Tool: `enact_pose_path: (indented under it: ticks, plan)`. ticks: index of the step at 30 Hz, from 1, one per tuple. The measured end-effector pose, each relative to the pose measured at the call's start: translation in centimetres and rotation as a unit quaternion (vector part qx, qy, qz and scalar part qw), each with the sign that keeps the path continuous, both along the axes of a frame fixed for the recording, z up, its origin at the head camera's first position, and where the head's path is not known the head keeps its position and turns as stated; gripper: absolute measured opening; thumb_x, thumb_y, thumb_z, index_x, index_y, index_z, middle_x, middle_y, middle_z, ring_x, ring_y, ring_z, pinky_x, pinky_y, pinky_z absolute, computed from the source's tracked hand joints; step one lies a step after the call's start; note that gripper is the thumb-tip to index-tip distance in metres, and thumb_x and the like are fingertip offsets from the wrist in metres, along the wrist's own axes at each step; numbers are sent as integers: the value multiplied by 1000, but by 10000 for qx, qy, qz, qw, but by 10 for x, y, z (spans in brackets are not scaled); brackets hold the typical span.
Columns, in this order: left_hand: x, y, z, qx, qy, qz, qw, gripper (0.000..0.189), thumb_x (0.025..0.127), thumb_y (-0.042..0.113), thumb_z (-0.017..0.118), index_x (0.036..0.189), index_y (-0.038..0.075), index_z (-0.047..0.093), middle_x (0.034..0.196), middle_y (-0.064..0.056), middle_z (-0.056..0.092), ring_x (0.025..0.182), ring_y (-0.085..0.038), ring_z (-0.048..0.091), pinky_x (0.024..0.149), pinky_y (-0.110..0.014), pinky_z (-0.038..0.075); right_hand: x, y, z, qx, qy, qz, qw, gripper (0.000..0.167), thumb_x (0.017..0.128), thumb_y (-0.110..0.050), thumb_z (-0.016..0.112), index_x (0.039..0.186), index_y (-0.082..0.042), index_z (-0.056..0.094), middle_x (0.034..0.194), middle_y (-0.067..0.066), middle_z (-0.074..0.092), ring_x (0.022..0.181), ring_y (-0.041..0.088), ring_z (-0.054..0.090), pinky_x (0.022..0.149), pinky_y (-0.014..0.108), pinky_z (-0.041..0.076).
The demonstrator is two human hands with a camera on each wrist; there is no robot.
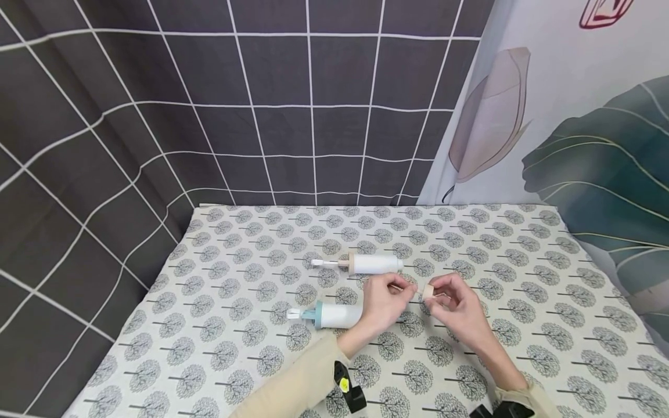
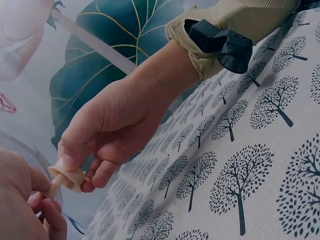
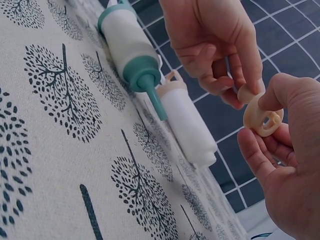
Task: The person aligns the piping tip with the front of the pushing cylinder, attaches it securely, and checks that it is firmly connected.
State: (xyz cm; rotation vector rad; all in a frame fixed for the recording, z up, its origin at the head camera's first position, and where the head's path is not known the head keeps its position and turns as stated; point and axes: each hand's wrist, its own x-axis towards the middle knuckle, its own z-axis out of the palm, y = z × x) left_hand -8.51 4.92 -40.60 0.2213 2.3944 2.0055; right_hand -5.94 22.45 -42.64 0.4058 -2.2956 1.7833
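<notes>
Between my two hands is a small beige nozzle cap [image 1: 428, 291] with a round collar and a narrow stem, its ring-like open side showing in the right wrist view. My left hand [image 1: 385, 301] pinches the stem with thumb and finger. Around the collar [image 2: 74, 178], my right hand [image 1: 461, 307] has its thumb and fingers. Just beyond my left hand lies a white bottle [image 1: 375, 264] with a beige band and a pale-tipped end. Partly hidden behind the left hand, a second white bottle [image 1: 340, 316] has teal fittings; its teal spout [image 3: 156, 102] shows in the right wrist view.
A cloth with a tree print [image 1: 225, 348] covers the table. Behind it hangs a dark curtain with a white grid [image 1: 277, 75], and at the right a leaf-patterned curtain [image 1: 617, 157]. Black wrist cameras [image 1: 349, 389] sit on the sleeves.
</notes>
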Motion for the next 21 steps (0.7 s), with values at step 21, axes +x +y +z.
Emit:
enact_pose_path:
  ticks: [21]
  plan:
    - [4, -2, 0, -129, 76, -501, 9986, 10, 82, -3, 75, 90, 3, 73, 79, 8, 66, 67, -3, 58, 61, -19, 52, -1, 0, -2, -203, 62, 191, 9996, 33, 78, 23, 64, 107, 13, 52, 110, 12, 59, 96, 12, 61, 85, 20, 53]
